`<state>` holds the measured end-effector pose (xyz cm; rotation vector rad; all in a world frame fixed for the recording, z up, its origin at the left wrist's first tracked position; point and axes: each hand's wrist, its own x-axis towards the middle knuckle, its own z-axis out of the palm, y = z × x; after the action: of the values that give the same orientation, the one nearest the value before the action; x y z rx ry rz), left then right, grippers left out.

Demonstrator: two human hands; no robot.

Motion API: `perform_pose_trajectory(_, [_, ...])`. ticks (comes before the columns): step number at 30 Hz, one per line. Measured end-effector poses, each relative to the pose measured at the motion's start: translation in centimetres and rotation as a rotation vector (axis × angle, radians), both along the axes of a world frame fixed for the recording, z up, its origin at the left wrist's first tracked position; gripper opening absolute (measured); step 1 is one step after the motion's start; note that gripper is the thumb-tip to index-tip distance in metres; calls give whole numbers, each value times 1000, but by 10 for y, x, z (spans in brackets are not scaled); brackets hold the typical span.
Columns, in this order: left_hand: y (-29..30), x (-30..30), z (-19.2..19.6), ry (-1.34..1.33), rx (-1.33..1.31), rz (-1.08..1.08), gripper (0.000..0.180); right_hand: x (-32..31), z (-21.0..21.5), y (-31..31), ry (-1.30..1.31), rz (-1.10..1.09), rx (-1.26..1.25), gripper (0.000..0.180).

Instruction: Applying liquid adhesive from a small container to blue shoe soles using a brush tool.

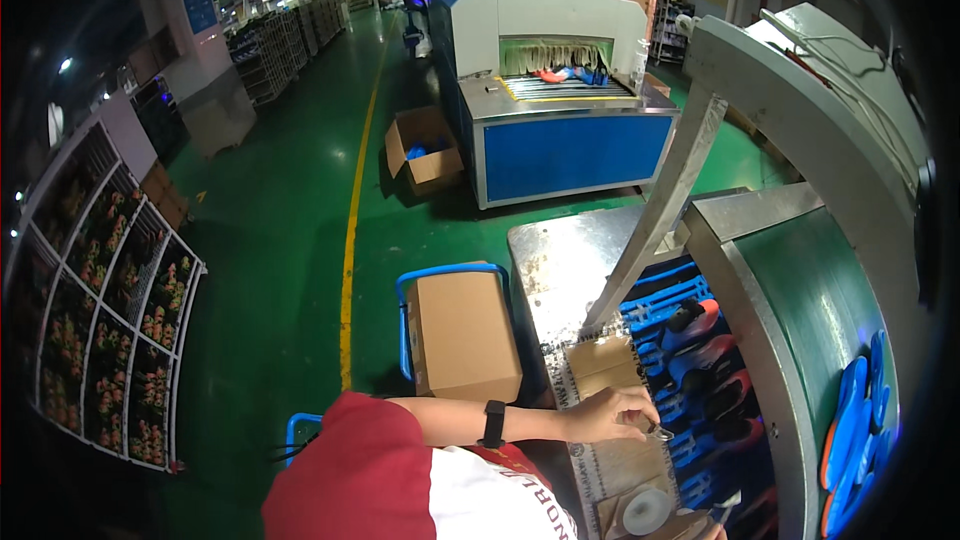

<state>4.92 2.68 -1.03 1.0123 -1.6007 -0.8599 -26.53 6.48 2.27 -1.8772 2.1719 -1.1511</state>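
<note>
My left hand (612,414) is pinched around a small shiny piece that looks like metal or clear plastic, too small to name. It hovers over the cardboard-covered edge of a metal workbench (548,252). At the bottom edge, my right hand (716,532) is mostly cut off; a small tool with a pale tip (729,504) sticks up from its fingers. Between the hands and nearer me sits a round white dish-like object (648,511). Alongside runs a row of blue racks (668,302) carrying red and black shoes (694,320).
On the right, blue shoe soles (848,430) lie on a green conveyor belt (800,280) beneath a metal frame (655,210). A cardboard box (462,335) on a blue cart stands left of the bench. Ahead is a blue and white tunnel machine (575,155); an open carton (425,152) sits beside it.
</note>
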Motion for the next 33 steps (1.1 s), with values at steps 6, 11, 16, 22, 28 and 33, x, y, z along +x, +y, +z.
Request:
perform_pose_trajectory(6, [11, -4, -6, -13, 62, 46, 29, -79, -40, 23, 220, -170, 77, 36])
perform_pose_trajectory(11, [12, -14, -10, -31, 193, 19, 30, -116, -104, 29, 259, -204, 166, 51])
perform_pose_trajectory(16, [4, -48, -19, -3, 162, -81, 30, -151, -155, 74, 288, -348, 400, 59])
perform_pose_trajectory(22, [19, -57, -20, -41, 170, -41, 29, -173, -204, 62, 326, -260, 318, 68])
perform_pose_trajectory(28, [27, -77, -21, -18, 193, -101, 30, -198, -236, 67, 299, -239, 339, 68])
perform_pose_trajectory(33, [36, -82, -24, -25, 247, -78, 30, -179, -208, 55, 297, -178, 321, 66])
